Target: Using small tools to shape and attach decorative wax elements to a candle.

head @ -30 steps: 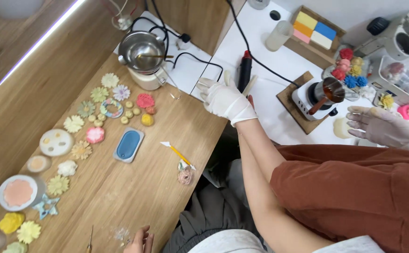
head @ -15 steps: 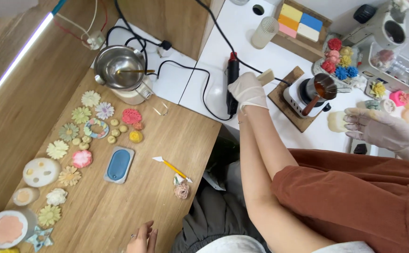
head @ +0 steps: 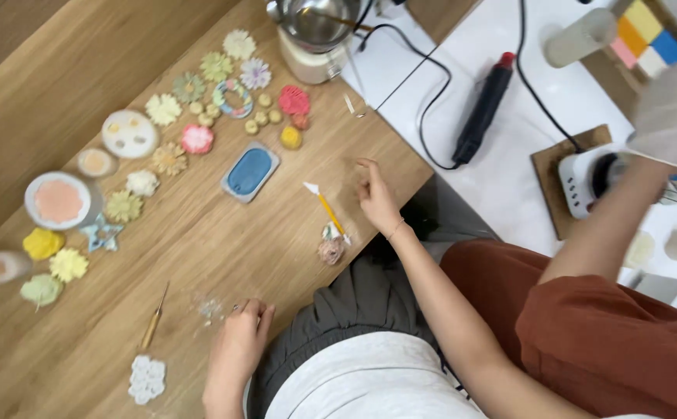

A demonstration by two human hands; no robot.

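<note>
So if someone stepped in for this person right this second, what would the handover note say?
Left hand: at the near edge of the wooden table, fingers curled beside pale crumbs; unclear whether it holds anything.
Right hand: over the table, fingertips drawn together, nothing visible in them, close to the yellow-handled tool.
Things: a pinkish piece lies at that tool's end; a wooden-handled tool and a white flower piece lie by the left hand.
Done: coloured flower shapes laid out at the far left.
Left: both tools lie untouched.
A co-worker's gloved hand is apart, at the right.
</note>
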